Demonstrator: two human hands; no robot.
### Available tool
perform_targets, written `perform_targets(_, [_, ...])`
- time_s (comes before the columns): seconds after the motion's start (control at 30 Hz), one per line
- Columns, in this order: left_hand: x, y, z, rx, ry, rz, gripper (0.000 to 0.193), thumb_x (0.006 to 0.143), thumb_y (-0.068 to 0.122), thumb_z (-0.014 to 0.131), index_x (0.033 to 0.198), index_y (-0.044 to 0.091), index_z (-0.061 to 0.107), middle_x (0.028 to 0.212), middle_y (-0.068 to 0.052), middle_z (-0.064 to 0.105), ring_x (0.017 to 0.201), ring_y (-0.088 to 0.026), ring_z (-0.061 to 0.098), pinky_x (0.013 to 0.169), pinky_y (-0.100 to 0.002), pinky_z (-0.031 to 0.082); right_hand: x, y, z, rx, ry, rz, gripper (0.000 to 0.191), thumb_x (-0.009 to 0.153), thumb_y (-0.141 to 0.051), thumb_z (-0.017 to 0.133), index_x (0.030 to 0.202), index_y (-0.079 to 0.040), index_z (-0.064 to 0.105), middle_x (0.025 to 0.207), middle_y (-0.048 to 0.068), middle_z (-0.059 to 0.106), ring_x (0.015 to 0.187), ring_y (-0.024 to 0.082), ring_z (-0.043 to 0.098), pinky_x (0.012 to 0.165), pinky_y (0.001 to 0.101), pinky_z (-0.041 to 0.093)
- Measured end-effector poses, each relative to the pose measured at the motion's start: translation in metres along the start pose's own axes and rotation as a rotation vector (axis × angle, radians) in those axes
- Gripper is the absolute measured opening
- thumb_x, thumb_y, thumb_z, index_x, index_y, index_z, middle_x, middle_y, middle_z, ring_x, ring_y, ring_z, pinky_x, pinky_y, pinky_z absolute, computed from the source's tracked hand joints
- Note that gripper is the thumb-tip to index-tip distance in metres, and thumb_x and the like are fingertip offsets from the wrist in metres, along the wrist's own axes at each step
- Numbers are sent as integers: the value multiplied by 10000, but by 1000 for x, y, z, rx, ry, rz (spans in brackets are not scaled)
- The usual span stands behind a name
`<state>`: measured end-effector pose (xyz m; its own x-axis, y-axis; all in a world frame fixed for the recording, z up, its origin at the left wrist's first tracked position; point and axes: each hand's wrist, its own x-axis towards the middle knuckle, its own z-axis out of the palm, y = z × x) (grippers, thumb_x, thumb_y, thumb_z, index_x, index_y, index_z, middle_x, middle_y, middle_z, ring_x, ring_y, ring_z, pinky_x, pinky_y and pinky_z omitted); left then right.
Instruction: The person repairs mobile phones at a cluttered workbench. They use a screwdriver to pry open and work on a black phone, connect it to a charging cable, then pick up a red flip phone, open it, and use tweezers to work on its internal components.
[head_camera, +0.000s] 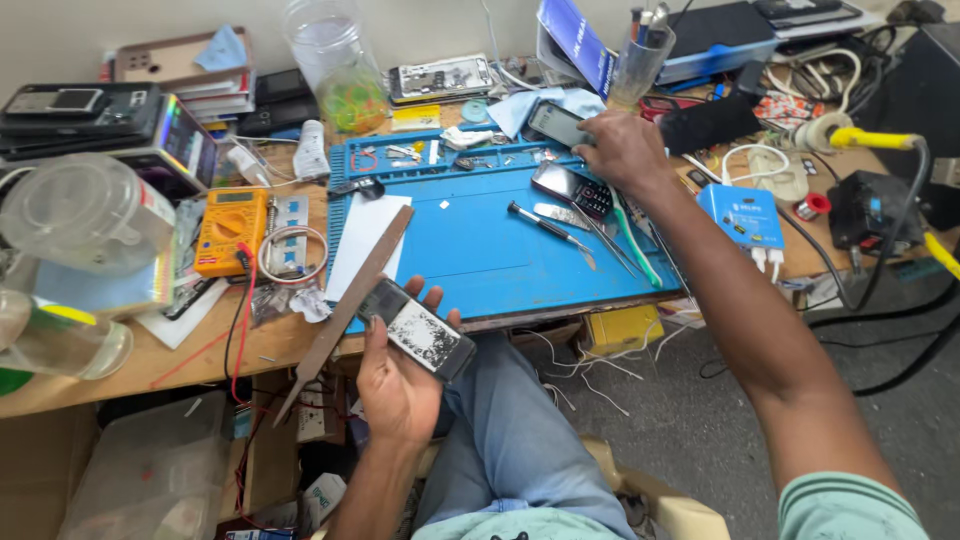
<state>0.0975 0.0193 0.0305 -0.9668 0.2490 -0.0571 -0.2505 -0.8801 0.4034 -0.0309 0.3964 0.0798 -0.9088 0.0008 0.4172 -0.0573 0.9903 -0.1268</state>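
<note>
At the near edge of the blue silicone work mat (500, 250), your left hand (395, 385) loosely grasps a scuffed, dark rectangular phone (418, 330) that could slip floorward, while your right hand (622, 150) grips another dark phone (556, 124).

The blue work mat (480, 250) looks matt and rubbery on a bare wooden desk (200, 355). The phone panel (418, 330) shows glossy black with scuffed, patchy residue. Tweezers (610, 240) gleam as metal. Jars (85, 215) are clear plastic; the multimeter (232, 230) is yellow plastic.
</note>
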Motion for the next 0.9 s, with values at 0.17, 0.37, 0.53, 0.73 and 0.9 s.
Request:
perform_targets(0.17, [-2,2,-3,38,-29,20,544,1052,416,440,1537,170,411,1462,-150,526,1346,-332,515,1115,-577,434,26,13,28,-270,-18,-117,127,882,-120,667,843,-41,758,817,221,724,736,372,734,685,503,598])
perform_targets(0.37, [15,-12,-12,-17,-142,3,614,1085,504,438,1590,162,361,1538,-159,494,1377,-351,514,1135,-554,459,-3,24,29,-83,366,-132,136,1103,-103,497,1044,-43,603,1000,126,641,853,259,617,728,394,483])
perform_targets(0.53, [23,-32,-1,24,-234,38,674,1089,551,431,1628,161,318,1513,-167,502,1370,-338,535,1137,-508,479,-134,-86,-5,1029,-34,-45,233,1071,-22,540,859,-6,636,961,59,697,1153,169,696,1169,360,505])
perform_targets(0.73, [15,-46,11,94,-263,61,706,1106,569,405,1640,123,283,1505,-186,511,1363,-322,553,1164,-478,484,-157,-170,-9,1192,-252,292,181,1027,-112,654,1175,-37,727,932,3,743,805,25,655,694,188,534])
perform_targets(0.9, [13,-47,9,262,-232,103,700,1064,499,482,1624,148,249,1448,-147,524,1341,-284,560,1127,-484,525,-159,-181,-14,833,-170,274,143,996,-120,731,1101,-31,768,840,73,724,683,102,644,580,262,520])
